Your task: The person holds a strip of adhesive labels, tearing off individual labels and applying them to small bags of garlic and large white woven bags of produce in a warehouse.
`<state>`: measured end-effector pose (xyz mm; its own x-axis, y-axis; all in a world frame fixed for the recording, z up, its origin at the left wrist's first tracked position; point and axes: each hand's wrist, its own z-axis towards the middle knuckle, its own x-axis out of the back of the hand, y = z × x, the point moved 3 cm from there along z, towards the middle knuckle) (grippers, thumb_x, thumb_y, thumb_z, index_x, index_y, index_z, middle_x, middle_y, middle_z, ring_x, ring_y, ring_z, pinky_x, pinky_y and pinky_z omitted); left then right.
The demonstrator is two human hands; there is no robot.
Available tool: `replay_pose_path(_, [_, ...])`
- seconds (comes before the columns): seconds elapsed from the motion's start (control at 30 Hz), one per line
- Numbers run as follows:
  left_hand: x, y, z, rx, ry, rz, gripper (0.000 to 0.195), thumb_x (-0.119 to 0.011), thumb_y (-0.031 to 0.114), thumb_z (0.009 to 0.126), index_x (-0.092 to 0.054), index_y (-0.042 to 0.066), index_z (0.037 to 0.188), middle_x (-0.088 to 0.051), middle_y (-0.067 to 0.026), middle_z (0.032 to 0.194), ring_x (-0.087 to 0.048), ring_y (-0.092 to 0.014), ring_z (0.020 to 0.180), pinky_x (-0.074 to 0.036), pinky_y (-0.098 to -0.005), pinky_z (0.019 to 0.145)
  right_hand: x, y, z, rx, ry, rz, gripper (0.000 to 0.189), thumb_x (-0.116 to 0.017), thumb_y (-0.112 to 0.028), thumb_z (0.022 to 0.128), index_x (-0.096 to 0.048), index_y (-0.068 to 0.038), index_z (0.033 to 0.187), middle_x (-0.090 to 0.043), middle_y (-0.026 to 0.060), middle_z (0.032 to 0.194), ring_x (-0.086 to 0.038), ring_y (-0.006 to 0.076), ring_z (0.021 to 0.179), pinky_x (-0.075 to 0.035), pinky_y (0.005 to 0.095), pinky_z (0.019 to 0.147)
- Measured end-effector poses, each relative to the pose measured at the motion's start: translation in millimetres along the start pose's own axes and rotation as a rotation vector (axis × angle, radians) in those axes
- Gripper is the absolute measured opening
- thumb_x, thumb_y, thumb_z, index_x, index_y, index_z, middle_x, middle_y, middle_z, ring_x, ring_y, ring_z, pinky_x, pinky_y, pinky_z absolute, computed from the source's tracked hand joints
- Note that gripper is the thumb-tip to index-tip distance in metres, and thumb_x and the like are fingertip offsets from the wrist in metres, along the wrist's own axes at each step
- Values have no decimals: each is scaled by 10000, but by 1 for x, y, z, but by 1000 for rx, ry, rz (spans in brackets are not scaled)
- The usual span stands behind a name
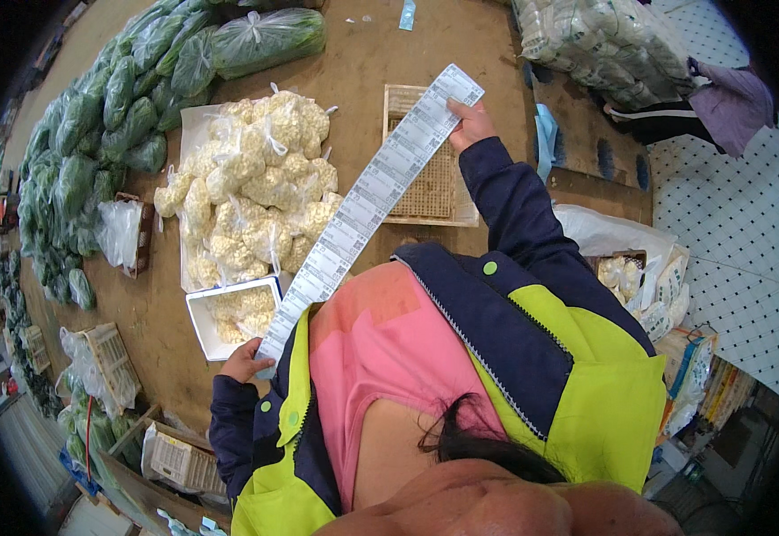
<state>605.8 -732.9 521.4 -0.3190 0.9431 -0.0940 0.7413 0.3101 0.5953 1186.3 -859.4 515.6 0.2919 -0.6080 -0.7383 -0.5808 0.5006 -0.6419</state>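
A long strip of white printed labels (pixel 369 211) stretches diagonally in front of my chest, bearing writing and printed codes. My left hand (pixel 245 362) pinches its lower end, close to a white foam box (pixel 195 325) with a blue edge. Near the upper end, my right hand (pixel 473 124) grips the strip by its side. Clear bags of pale peeled pieces, probably garlic cloves (pixel 248 181), are heaped left of the strip. More such pieces lie in the foam box. Behind the strip sits a shallow beige plastic crate (pixel 429 187), partly hidden by it.
Bagged green vegetables (pixel 121 114) are piled along the far left of the brown table (pixel 362 53). A dark crate (pixel 143 234) holds clear plastic bags. Wrapped white bundles (pixel 603 53) stand at upper right, beside another person (pixel 731 107). A white sack (pixel 630 234) lies at my right.
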Motion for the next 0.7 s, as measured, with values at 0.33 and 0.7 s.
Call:
replay_pose_path(0.33, [-1, 72, 84, -417, 393, 817, 446, -685, 215, 694, -512, 44, 1067, -570, -133, 974, -543, -258, 963, -432, -336, 832, -25, 15, -31, -120, -8, 34, 433, -411, 133, 779, -424, -57, 1169, -534, 120, 1088, -540, 274, 998, -456, 415, 868])
replay_pose_path(0.7, [-118, 273, 155, -540, 64, -46, 278, -597, 173, 811, -517, 40, 1043, -558, -39, 889, -545, -100, 728, -487, -220, 514, -57, 48, -87, -283, -148, 11, 374, -423, 97, 791, -432, -21, 1146, -537, 134, 1080, -552, 278, 978, -465, 440, 841])
